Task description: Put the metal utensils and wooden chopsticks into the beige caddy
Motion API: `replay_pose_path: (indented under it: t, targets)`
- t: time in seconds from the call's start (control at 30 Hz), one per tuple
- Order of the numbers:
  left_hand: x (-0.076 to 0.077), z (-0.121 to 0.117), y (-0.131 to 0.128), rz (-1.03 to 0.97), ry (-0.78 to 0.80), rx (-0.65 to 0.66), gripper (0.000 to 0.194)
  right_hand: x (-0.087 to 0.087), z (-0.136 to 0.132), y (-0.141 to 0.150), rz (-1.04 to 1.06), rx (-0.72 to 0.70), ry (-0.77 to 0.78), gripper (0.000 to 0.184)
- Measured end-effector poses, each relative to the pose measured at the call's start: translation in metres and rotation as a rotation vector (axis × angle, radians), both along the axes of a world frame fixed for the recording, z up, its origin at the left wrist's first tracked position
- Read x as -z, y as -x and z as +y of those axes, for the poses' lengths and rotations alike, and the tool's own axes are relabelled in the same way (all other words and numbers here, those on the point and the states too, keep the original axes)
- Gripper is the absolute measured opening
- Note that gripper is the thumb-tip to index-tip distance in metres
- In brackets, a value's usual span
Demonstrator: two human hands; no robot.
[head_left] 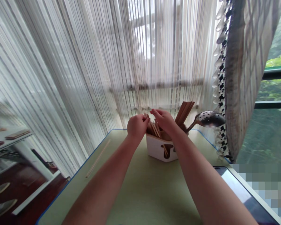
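A white utensil holder [159, 150] with a wooden rim stands at the far end of a pale green table [140, 187]. Wooden chopsticks [155, 128] and wooden spatulas [184, 112] stick up out of it, and a metal slotted spoon [209, 118] leans out to the right. Both my hands are at the holder's top. My left hand [137, 125] has its fingers curled on the chopsticks at the left side. My right hand [164, 120] is closed over the chopsticks in the middle.
One loose chopstick [98, 157] lies on the table near its left edge. A dark tablet or screen [245, 197] lies at the right front corner. Sheer white curtains hang behind the table, a heavy patterned drape [243, 78] at right. White shelving [14, 137] stands left.
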State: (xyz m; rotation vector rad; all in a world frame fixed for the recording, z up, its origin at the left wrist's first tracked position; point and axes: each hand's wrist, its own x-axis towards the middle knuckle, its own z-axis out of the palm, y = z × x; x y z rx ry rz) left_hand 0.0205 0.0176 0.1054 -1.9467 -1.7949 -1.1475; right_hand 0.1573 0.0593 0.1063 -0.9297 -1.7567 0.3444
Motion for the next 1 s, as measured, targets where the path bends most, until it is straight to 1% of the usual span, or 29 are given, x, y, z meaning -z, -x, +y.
replay_pose_path:
  t: [0.17,0.27,0.4,0.43,0.5,0.6,0.7,0.87,1.0]
  targets:
    - [-0.004,-0.003,0.001,0.095,0.058,0.003,0.026,-0.011,-0.009,-0.001,-0.016,0.018,-0.036,0.052]
    - [-0.008,-0.003,0.005,0.111,0.063,-0.057,0.03,-0.015,-0.015,0.002,0.004,-0.007,-0.053,0.056]
    - [-0.012,-0.001,0.013,0.079,0.084,-0.188,0.044,-0.01,-0.012,0.008,0.005,-0.02,-0.048,0.057]
    - [-0.013,0.0,0.015,0.072,0.099,-0.204,0.046,-0.008,-0.01,0.009,0.017,-0.025,-0.037,0.058]
    - [-0.012,0.002,0.016,0.062,0.119,-0.195,0.049,-0.003,-0.005,0.009,0.058,-0.055,0.002,0.058]
    - [-0.009,0.004,0.016,0.041,0.102,-0.129,0.046,0.003,0.001,0.009,0.114,-0.12,0.072,0.059]
    - [-0.007,0.004,0.014,0.001,0.092,-0.042,0.04,0.004,0.005,0.008,0.142,-0.13,0.112,0.06]
    - [-0.004,0.007,0.013,-0.103,0.131,0.194,0.03,0.002,0.004,0.006,0.154,-0.112,0.099,0.061]
    - [-0.002,0.011,0.013,-0.197,0.198,0.33,0.028,0.001,0.004,0.004,0.139,-0.08,0.083,0.061]
